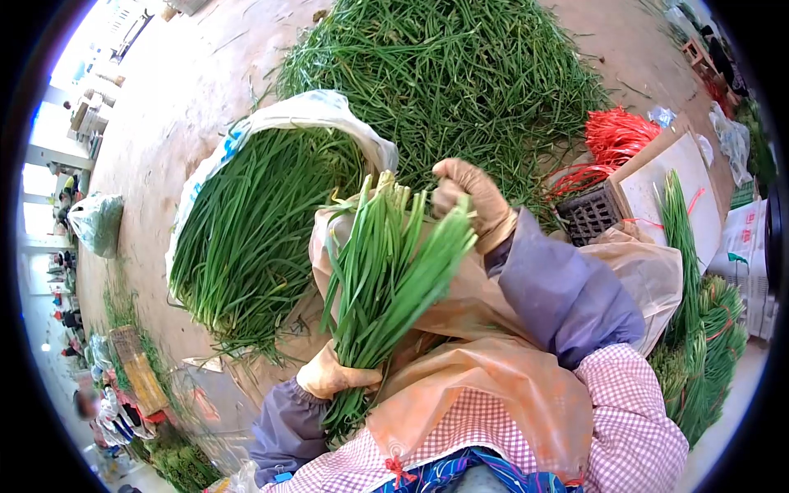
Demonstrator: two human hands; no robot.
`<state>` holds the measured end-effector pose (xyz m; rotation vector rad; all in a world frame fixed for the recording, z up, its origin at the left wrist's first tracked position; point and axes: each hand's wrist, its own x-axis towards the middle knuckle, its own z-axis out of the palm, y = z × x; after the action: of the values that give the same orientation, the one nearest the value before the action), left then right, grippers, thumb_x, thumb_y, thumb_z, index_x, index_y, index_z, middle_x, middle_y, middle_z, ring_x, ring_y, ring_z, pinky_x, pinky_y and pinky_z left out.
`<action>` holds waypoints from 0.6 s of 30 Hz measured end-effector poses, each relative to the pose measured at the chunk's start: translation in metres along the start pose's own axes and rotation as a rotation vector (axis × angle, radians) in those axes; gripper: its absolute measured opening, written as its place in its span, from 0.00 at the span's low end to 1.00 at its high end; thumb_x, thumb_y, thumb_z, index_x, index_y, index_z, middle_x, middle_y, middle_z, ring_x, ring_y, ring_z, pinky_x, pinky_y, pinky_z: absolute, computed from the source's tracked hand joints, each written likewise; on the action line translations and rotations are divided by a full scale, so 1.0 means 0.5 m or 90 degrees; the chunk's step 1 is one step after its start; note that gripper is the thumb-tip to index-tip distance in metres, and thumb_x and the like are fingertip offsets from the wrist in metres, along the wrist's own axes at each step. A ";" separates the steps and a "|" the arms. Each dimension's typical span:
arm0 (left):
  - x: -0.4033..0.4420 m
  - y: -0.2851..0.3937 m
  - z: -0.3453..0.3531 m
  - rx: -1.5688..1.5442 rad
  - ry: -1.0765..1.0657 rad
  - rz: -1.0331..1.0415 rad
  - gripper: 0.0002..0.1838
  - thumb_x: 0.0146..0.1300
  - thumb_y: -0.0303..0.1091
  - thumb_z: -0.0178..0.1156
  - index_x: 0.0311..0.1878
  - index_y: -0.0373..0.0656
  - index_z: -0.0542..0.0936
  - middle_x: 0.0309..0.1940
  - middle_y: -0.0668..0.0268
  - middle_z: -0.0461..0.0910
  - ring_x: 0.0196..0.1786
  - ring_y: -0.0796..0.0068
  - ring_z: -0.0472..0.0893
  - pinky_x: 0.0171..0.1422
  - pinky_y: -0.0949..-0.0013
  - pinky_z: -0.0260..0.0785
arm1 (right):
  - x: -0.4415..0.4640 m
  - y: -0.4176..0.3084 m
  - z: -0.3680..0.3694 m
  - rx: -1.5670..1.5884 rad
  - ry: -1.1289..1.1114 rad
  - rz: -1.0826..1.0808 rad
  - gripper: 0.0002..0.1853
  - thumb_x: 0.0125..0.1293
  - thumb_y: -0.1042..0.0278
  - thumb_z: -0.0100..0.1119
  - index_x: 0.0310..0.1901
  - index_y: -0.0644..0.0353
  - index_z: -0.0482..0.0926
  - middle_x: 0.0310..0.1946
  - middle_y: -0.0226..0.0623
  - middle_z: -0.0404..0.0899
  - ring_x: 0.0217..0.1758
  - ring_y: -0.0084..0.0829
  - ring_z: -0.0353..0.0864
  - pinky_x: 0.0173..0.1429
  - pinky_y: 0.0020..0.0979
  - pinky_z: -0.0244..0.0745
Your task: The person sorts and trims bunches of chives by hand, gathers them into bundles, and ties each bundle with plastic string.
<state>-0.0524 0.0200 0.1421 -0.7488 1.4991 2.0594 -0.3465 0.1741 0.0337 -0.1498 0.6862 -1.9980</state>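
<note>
- Green, long-leaved bundle of loose stalks [370,304]: over the lap, above the tan-orange translucent plastic apron [485,378], pale cut ends up.
- Tan-gloved left hand [339,375]: clamped around the bundle's lower, leafy part.
- Tan-gloved right hand [477,201]: fingers curled, right beside the cut ends; can't tell if it pinches a stalk.
- Risk: top splays into two clumps, no tie visible on it; a loose left grip could let outer stalks slide out.
- Risk: squeezing too hard might bruise leaves.
- Risk: stalks could drop into the white plastic bag of greens [320,105] just beside, and mix.
- Hard to see: left fingertips behind leaves, right palm, leaf tips under the left hand; big loose green heap [460,82] cut off at top.
</note>
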 end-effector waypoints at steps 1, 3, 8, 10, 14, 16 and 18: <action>0.001 -0.004 -0.004 -0.008 -0.011 -0.017 0.20 0.50 0.21 0.71 0.48 0.36 0.80 0.31 0.66 0.81 0.29 0.75 0.80 0.34 0.69 0.72 | -0.014 -0.036 0.015 -0.059 0.029 -0.036 0.09 0.70 0.59 0.61 0.43 0.54 0.80 0.22 0.24 0.76 0.25 0.23 0.75 0.28 0.29 0.73; 0.000 -0.009 0.001 -0.028 0.013 -0.035 0.21 0.48 0.20 0.69 0.49 0.37 0.79 0.31 0.67 0.81 0.29 0.75 0.79 0.32 0.71 0.71 | -0.021 -0.112 0.033 -0.295 0.145 -0.217 0.05 0.70 0.66 0.61 0.37 0.56 0.81 0.19 0.22 0.73 0.21 0.20 0.72 0.22 0.25 0.66; 0.006 0.009 0.014 -0.021 0.006 -0.016 0.22 0.48 0.20 0.70 0.49 0.36 0.79 0.33 0.66 0.82 0.32 0.75 0.80 0.36 0.70 0.72 | -0.083 -0.174 0.171 -0.604 0.142 -0.201 0.05 0.69 0.68 0.63 0.38 0.60 0.83 0.26 0.25 0.77 0.27 0.17 0.75 0.33 0.20 0.71; 0.006 0.013 0.016 0.018 0.001 0.009 0.22 0.48 0.21 0.71 0.49 0.36 0.80 0.34 0.66 0.82 0.35 0.75 0.80 0.40 0.70 0.72 | -0.103 -0.118 0.199 -0.821 0.003 -0.010 0.13 0.67 0.62 0.66 0.47 0.62 0.83 0.31 0.32 0.82 0.36 0.23 0.80 0.43 0.28 0.77; 0.012 0.018 0.026 0.032 -0.027 0.035 0.21 0.48 0.23 0.72 0.48 0.37 0.80 0.38 0.67 0.82 0.41 0.76 0.79 0.48 0.70 0.71 | -0.079 0.000 0.170 -0.760 0.033 0.030 0.15 0.64 0.63 0.68 0.48 0.63 0.82 0.31 0.34 0.84 0.32 0.23 0.81 0.40 0.28 0.77; 0.007 0.017 0.014 0.011 -0.054 -0.012 0.20 0.48 0.24 0.73 0.47 0.38 0.81 0.38 0.68 0.82 0.42 0.75 0.79 0.50 0.70 0.71 | -0.062 0.012 0.156 -0.597 0.105 0.161 0.11 0.64 0.65 0.68 0.43 0.62 0.83 0.25 0.30 0.81 0.25 0.19 0.76 0.30 0.24 0.72; 0.010 0.006 -0.007 0.007 -0.096 -0.057 0.20 0.47 0.23 0.73 0.46 0.38 0.81 0.38 0.68 0.82 0.42 0.75 0.79 0.50 0.70 0.71 | -0.062 0.004 0.141 -0.495 0.107 0.217 0.07 0.64 0.66 0.67 0.40 0.58 0.82 0.19 0.26 0.76 0.17 0.13 0.68 0.20 0.20 0.60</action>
<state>-0.0577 0.0162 0.1399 -0.6309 1.3680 1.9922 -0.3027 0.1709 0.0966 -0.3019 1.4689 -1.3443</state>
